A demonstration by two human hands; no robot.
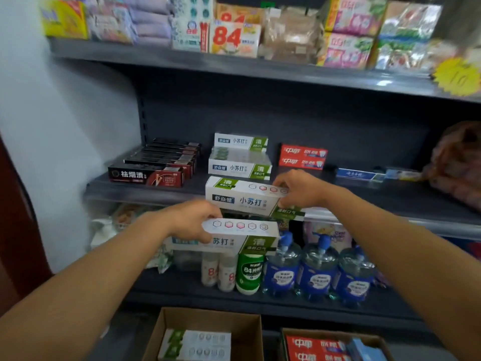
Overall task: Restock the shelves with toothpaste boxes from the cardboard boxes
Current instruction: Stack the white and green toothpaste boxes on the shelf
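Right hand pinches right end of white-and-green toothpaste box at front edge of dark grey middle shelf. Left hand grips second white-and-green toothpaste box, lower, off shelf. Open brown cardboard box below, matching cartons inside.

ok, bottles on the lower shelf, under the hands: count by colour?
blue bottles: 3
white bottles: 2
green bottle: 1
Total: 6
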